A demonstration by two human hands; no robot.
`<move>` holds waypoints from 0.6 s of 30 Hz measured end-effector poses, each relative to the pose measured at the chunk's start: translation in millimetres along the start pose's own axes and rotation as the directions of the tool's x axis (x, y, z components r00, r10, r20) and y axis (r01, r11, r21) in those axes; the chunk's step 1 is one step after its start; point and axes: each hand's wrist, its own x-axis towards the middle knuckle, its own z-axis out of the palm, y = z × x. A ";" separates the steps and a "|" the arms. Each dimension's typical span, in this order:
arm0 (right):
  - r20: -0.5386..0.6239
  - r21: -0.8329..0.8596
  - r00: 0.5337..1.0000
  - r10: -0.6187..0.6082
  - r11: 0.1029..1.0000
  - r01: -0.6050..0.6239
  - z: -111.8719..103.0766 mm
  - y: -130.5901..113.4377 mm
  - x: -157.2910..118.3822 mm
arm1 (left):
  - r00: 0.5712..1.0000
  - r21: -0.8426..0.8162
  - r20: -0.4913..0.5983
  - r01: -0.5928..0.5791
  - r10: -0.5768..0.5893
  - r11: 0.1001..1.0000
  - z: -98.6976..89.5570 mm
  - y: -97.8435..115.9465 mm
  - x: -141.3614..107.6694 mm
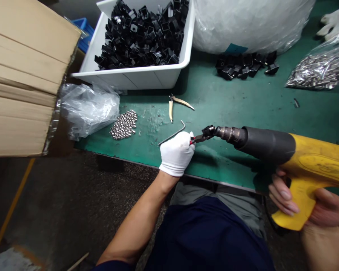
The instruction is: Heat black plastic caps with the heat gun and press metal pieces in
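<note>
Black bracket pinched in pliers by our left hand, right hand gripping a heat gun; more brackets heaped in a bin at 12 o'clock.

Glossy steel balls lie on a matt green bench mat, beside a rough cardboard box

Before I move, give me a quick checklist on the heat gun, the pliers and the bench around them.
1. Black plastic fitting in the grip of the red-handled pliers: ok, it sits at the nozzle.
2. Left hand, white-gloved, closed on the pliers: ok.
3. Right hand around the handle of the yellow heat gun: ok.
4. Glove clear of the nozzle: not ok, it looks close and in line.
5. Heat gun running: cannot tell.
6. Plastic bag away from the nozzle: ok, far left, at the edge of the green bench mat.
</note>
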 end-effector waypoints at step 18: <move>0.047 -0.006 0.998 -0.029 1.000 0.029 -1.8 1.4 0.2 | 0.999 0.043 -0.038 -0.002 0.004 0.999 2.0 2.3 -1.3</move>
